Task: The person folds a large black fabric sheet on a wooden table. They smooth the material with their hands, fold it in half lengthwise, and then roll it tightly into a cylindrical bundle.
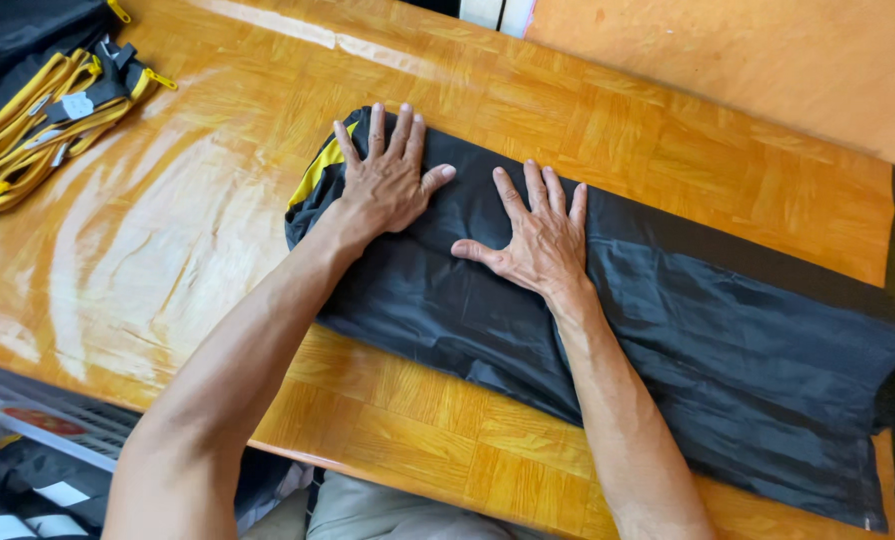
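A long folded piece of black fabric (pixel 727 350) with a yellow trim at its left end lies across the orange wooden table (pixel 167 260). My left hand (pixel 387 180) presses flat on the fabric's left end, fingers spread. My right hand (pixel 539 240) lies flat on the fabric just to the right of it, fingers apart too. Neither hand grips anything.
A pile of black items with yellow straps (pixel 42 110) sits at the table's far left corner. More black folded goods with white labels (pixel 27 480) lie below the table's near edge at the left. An orange wall (pixel 767 60) stands behind the table.
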